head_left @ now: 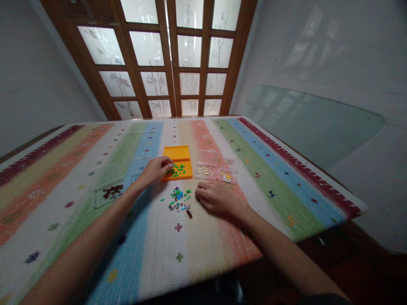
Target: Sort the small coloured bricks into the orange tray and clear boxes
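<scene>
My left hand [158, 170] reaches over the left side of an open orange box [176, 151], fingertips pinched together beside the green bricks [179, 169] in its near half. Whatever is between those fingertips is too small to make out. On the tablecloth just below the box lies a loose pile of small toy bricks [179, 195], green, blue, grey and dark brown. To the right of this pile my right hand [218, 197] rests on the cloth with its fingers curled under. The undersides of those fingers are hidden, so anything in them cannot be seen.
A clear box with cream pieces [206, 171] and another with yellow pieces [227, 176] stand beyond my right hand. Left of my left forearm, a clear box [96, 198] holds dark brown bricks [112, 191]. A striped tablecloth [162, 254] covers the table.
</scene>
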Demonstrator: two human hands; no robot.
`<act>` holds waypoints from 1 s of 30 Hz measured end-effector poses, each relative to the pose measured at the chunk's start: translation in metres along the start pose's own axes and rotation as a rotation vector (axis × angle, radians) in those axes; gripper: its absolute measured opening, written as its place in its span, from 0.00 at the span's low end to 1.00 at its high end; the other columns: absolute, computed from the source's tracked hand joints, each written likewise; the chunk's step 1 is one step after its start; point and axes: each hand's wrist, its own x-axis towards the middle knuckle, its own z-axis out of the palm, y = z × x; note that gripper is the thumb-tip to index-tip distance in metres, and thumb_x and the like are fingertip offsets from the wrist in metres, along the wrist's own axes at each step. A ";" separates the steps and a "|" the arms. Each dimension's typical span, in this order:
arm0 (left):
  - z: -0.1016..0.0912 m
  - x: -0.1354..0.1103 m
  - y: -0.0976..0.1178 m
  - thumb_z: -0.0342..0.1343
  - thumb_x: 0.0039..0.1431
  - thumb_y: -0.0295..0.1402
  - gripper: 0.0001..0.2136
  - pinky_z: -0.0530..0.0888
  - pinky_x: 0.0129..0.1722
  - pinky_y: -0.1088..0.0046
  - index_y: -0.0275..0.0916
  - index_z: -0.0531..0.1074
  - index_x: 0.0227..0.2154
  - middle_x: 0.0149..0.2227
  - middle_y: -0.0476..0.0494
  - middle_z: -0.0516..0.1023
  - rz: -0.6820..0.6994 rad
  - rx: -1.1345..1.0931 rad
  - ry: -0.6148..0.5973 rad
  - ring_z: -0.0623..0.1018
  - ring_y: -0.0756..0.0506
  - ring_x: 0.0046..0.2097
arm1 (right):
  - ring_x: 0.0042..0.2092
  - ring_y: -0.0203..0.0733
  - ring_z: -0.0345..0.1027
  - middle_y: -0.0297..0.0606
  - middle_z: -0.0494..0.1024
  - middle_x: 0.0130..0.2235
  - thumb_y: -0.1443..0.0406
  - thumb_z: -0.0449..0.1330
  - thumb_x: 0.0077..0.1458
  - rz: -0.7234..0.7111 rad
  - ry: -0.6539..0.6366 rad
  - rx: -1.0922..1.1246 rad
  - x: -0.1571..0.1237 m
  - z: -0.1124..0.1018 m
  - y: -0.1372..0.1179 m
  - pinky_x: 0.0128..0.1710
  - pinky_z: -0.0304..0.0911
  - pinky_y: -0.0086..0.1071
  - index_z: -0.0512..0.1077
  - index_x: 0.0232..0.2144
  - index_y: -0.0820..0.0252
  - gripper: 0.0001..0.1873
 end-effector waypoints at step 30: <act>0.001 -0.007 -0.002 0.51 0.64 0.30 0.08 0.71 0.39 0.68 0.38 0.74 0.32 0.33 0.42 0.79 0.153 0.167 0.003 0.76 0.44 0.35 | 0.32 0.37 0.58 0.39 0.75 0.35 0.72 0.55 0.60 0.011 0.017 0.024 0.000 -0.001 -0.001 0.31 0.45 0.35 0.73 0.32 0.61 0.07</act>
